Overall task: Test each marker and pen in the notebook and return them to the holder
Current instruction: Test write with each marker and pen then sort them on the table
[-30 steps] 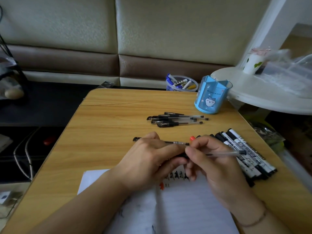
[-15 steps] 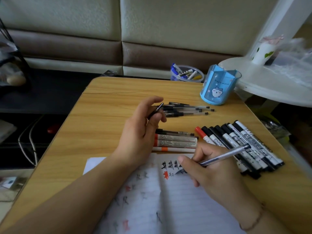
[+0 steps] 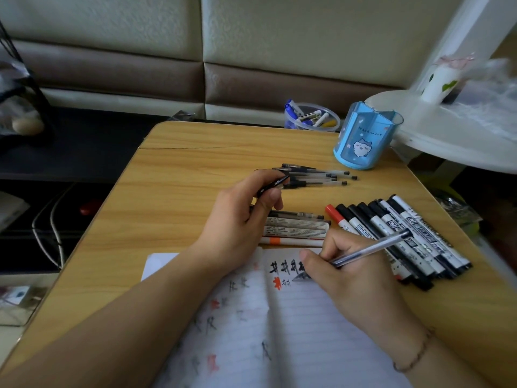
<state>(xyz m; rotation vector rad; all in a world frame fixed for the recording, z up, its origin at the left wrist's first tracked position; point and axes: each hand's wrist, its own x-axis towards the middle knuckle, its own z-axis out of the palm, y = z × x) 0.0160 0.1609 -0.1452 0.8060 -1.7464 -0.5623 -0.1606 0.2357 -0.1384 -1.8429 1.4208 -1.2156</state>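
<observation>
My right hand (image 3: 355, 278) grips a clear pen (image 3: 372, 247) with its tip on the open lined notebook (image 3: 296, 340), beside black and red test marks. My left hand (image 3: 237, 225) rests at the notebook's top edge and pinches a black pen cap (image 3: 272, 185) between thumb and forefinger. A row of black markers and one red-capped marker (image 3: 402, 233) lies to the right. Several clear pens (image 3: 316, 176) lie further back. Three markers (image 3: 296, 231) lie just beyond the notebook. The blue holder (image 3: 363, 135) stands at the table's back right.
A clear tub (image 3: 310, 117) with blue and yellow markers sits behind the wooden table (image 3: 173, 197). A white round side table (image 3: 458, 138) with a cup overhangs the right. A padded sofa back fills the background; cables lie on the dark shelf at left.
The two hands pulled apart, the cap coming off in my left hand. My right hand brought the pen tip down onto the notebook page. The camera tilted down slightly.
</observation>
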